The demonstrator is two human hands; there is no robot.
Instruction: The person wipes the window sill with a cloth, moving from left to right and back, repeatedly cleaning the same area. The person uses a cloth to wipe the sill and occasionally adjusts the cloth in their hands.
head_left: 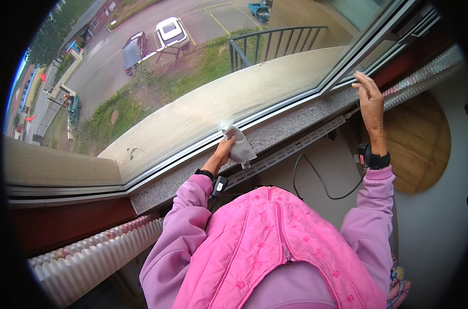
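My left hand (pixel 220 153) grips a crumpled pale grey cloth (pixel 240 146). The upper end of the cloth is at the lower edge of the window pane (pixel 203 101), above the silver window frame (pixel 270 116), and its lower end hangs over the speckled stone sill (pixel 292 129). Raised at the right, my right hand (pixel 371 101) has its fingers slightly bent and nothing visible in it. Its fingertips are near the window's upright frame (pixel 363 52); whether they touch it cannot be told.
Below the sill runs a slotted metal strip (pixel 292 145). A black cable (pixel 315 175) loops toward my right wrist. A round wooden board (pixel 419 145) is at the right. Ribbed whitish covers (pixel 98 258) flank the sill. Outside are parked cars (pixel 172 33) and a railing (pixel 276 42).
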